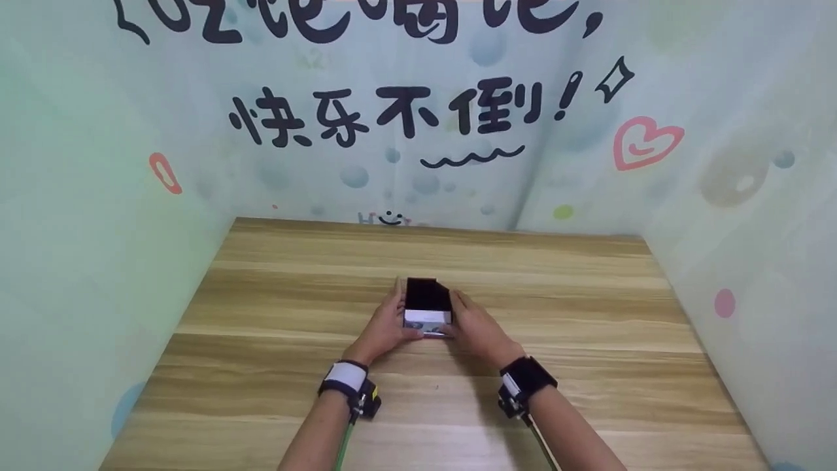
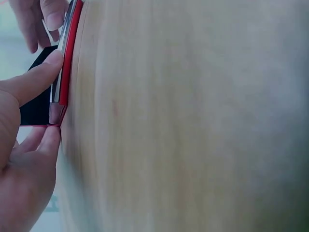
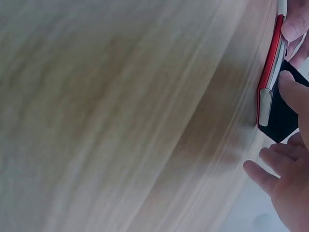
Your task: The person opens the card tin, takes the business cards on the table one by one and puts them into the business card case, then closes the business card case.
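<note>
A small card case (image 1: 427, 316) rests on the wooden table with its black-lined flap (image 1: 422, 294) raised. Its outside is red along the edge, and its body is shiny silver metal, as the wrist views show. From the left, my left hand (image 1: 386, 329) holds it, thumb on the near metal edge and fingertips at the flap's side. My right hand (image 1: 484, 330) holds the opposite side. In the right wrist view, the right thumb (image 3: 291, 89) lies against the case while other fingers (image 3: 270, 169) spread apart beyond the flap. What the case contains cannot be seen.
The wooden table (image 1: 274, 294) meets pale printed walls at the back and both sides, with dark lettering (image 1: 392, 111) on the back wall. Each wrist wears a strapped camera (image 1: 369, 399), with a green cable running along the forearm.
</note>
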`<state>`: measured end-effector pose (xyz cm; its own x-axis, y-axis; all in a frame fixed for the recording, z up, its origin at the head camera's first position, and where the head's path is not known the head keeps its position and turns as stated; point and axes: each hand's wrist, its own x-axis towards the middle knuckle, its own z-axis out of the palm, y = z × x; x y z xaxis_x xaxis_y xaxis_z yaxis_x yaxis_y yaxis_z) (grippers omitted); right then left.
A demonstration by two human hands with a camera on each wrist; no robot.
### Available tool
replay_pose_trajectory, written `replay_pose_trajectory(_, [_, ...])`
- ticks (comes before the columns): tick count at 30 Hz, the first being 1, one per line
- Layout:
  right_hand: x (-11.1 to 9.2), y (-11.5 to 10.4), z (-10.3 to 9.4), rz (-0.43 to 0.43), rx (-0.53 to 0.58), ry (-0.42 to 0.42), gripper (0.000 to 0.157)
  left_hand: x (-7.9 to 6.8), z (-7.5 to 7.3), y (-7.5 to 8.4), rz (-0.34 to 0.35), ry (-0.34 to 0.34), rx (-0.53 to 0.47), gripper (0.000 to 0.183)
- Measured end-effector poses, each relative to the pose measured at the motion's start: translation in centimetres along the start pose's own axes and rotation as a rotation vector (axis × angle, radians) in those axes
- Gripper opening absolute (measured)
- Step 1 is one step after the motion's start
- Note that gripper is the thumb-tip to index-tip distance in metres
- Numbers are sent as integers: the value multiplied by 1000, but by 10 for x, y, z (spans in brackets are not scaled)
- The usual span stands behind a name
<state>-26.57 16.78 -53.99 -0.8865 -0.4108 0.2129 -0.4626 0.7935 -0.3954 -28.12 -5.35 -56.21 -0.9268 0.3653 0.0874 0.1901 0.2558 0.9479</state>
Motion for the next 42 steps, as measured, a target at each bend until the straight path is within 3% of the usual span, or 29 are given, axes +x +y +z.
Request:
replay_pose_trajectory(4, [-3, 0, -2, -44, -12, 48, 74, -3, 0, 7, 26, 46, 142, 118])
replay_pose_trajectory(7, [-7, -1, -1, -97, -88, 108, 69, -8, 0, 14, 33, 69, 275, 111])
replay_pose_trajectory(12, [-14, -6, 3, -177, -263, 173, 48, -14, -2, 25, 26, 49, 415, 69])
replay_pose_trajectory(16, [-18, -11, 7, -167, -317, 122, 37, -17, -1, 26, -4, -23, 498, 45])
replay_pose_trajectory(24, [-19, -20, 8, -89, -340, -26, 41, -20, 1, 28, -72, -64, 561, 29])
replay_pose_trajectory(29, [-18, -17, 6, -95, -217, -47, 46, -24, -6, 33, -129, -147, 578, 46])
replay_pose_trajectory(33, [-21, -9, -3, -135, -143, -14, 50, -31, -22, 36, -177, -235, 562, 62])
replay_pose_trajectory(35, [-26, -3, -12, -161, -143, 4, 50, -38, -34, 40, -170, -244, 585, 64])
replay_pose_trajectory(36, [-28, 1, -18, -194, -176, 11, 47, -41, -42, 42, -134, -235, 618, 65])
replay_pose_trajectory(40, [-42, 19, -50, -222, -208, 92, 46, -57, -80, 51, -21, -85, 763, 62])
replay_pose_trajectory(42, [-50, 31, -68, -206, -215, 140, 48, -65, -100, 57, -8, -3, 830, 64])
